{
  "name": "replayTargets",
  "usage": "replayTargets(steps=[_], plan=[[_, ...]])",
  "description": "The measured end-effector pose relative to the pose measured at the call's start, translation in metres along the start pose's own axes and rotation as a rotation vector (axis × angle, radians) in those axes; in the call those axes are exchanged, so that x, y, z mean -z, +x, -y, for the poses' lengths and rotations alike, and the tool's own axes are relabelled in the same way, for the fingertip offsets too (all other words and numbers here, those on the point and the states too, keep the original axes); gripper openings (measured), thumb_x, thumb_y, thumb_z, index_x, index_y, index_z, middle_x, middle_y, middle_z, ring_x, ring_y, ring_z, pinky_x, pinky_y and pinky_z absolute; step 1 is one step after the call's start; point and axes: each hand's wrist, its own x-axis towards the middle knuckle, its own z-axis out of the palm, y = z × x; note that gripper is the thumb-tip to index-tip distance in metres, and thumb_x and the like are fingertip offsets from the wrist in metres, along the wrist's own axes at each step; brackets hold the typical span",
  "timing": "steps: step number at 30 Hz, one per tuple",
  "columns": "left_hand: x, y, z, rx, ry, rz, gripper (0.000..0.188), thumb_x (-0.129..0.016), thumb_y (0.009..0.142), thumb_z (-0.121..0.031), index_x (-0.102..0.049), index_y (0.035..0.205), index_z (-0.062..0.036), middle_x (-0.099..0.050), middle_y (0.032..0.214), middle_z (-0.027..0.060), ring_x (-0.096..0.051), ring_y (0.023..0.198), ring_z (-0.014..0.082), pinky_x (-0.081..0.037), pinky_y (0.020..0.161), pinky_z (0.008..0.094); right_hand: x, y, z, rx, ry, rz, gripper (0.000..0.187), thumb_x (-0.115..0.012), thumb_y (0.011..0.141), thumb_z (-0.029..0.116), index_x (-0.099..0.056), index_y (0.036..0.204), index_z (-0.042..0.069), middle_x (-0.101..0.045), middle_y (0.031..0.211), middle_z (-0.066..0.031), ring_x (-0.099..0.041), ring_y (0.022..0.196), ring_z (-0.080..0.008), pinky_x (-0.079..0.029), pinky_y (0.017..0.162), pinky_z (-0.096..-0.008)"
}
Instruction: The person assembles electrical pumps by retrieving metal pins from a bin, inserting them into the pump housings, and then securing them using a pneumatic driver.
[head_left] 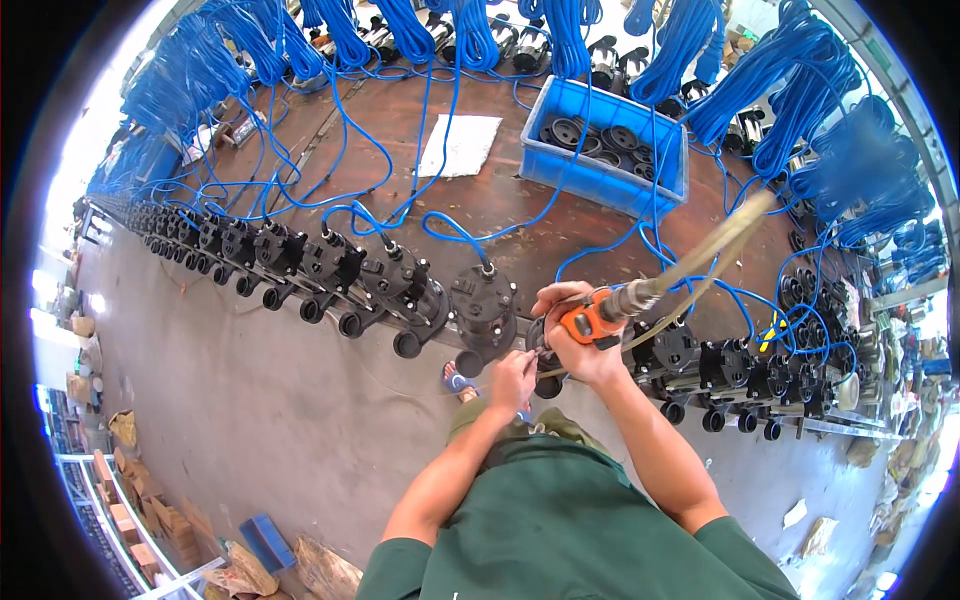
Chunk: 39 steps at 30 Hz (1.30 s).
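My right hand [590,358] is wrapped round an orange power driver [592,318] with a metal end, from which a translucent hose [722,238] runs up to the right. Beneath that hand is a black pump [547,386], mostly hidden. Just to the left, my left hand [514,381] is closed, its fingertips pinched together close to this pump; whatever they hold is too small to make out. Beside my left hand stands another black pump [483,308], upright, with a round outlet and a blue cable at its top.
Rows of similar pumps [333,262] line the bench edge to both sides. Blue cables cross the brown bench [390,105], where a white sheet [460,146] and a blue crate [600,187] of black round parts lie. Coiled blue cables [478,35] hang beyond. Cardboard [172,525] lies at lower left.
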Motion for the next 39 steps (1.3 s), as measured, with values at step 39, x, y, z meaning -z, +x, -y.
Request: replayTargets(steps=[39], plan=[[-0.126, 0.275, -0.049, -0.834, -0.114, 1.969, 0.015, -0.069, 0.08, -0.014, -0.069, 0.093, -0.0063, -0.067, 0.078, 0.0195, -0.065, 0.077, 0.0419, -0.051, 0.069, 0.0498, 0.037, 0.018, 0.049, 0.007, -0.14, -1.032, 0.026, -0.066, 0.085, 0.001, -0.051, 0.107, 0.003, -0.059, 0.091, -0.0147, -0.061, 0.07, -0.0178, -0.056, 0.066, -0.0343]])
